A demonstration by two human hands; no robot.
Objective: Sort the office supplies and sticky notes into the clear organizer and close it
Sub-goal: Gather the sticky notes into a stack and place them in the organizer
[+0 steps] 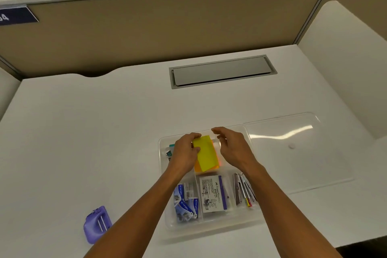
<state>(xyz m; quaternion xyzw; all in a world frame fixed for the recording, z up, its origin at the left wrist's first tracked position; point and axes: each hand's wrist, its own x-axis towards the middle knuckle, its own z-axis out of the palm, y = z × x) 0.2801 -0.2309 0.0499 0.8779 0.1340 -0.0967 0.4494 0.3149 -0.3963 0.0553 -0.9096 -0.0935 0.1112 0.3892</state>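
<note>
My left hand (186, 153) pinches the yellow notes (205, 153) over the organizer's (211, 226) far middle compartment; my right hand (230, 146) hovers beside them, fingers loosely curled, holding nothing. The lid (293, 153) lies right of the organizer on the desk (83, 132).

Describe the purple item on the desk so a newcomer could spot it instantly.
On the white desk, look left of the clear organizer, beside the left forearm. The purple hole punch lies alone there, the only supply outside the organizer and the only purple object.

Two bare forearms, hands (185, 153) unadorned, sleeveless
</note>
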